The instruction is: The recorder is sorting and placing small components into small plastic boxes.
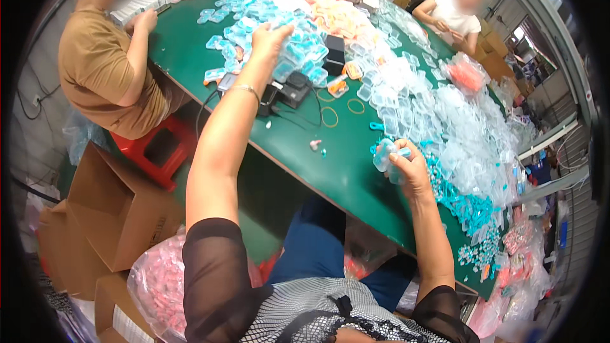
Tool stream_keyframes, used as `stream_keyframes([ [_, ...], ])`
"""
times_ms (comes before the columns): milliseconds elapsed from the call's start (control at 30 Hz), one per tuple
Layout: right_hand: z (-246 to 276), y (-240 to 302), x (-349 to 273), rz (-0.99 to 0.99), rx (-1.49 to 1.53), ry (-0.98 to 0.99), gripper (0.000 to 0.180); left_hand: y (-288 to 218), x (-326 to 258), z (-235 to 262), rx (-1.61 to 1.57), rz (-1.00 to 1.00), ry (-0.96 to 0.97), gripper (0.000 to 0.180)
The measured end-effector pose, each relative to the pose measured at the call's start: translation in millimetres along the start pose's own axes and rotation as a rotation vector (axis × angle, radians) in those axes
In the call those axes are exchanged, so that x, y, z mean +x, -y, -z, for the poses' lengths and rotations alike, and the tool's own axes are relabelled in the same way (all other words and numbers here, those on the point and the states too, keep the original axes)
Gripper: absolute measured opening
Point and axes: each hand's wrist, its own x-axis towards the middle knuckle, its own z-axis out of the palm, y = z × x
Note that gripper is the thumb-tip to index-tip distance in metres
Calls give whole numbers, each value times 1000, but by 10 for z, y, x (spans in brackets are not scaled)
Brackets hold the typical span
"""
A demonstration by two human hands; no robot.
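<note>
My left arm stretches far across the green table, and my left hand (272, 41) is over a heap of small blue plastic cases (305, 57). Its fingers are apart, with nothing plainly held in them. Nearer to me on the right, my right hand (412, 168) is closed around a small pale-blue clear plastic case (385, 155). My fingers cover part of that case. Just beyond the right hand lies a small teal piece (376, 126) beside a large pile of clear plastic cases (438, 114). Teal parts (467, 209) spread along its right side.
Black devices (293, 89) with a cable stand near the left hand, beside a black box (334, 55). Rubber bands (330, 117) lie mid-table. One person (101, 57) sits at the left, another (454, 16) works across the table. Cardboard boxes (121, 209) and a red stool (159, 152) flank the left edge.
</note>
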Motion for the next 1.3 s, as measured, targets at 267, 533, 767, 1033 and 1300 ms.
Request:
stream_keyframes([
  [267,-285,-41,817,-41,122,59,33,-94,759,-78,363,-15,-184,76],
  [533,-778,98,1834,-60,355,-48,31,-701,-1784,-233,-156,-61,313,17],
  [767,-1303,121,2819,-64,377,7,28,-90,-2717,-44,245,-383,167,19],
  [1033,-1569,205,3785,-67,630,-84,35,22,-2716,-90,229,-318,184,22],
  [1300,-1459,246,3927,53,465,60,66,-11,-2713,-122,248,-317,190,22],
])
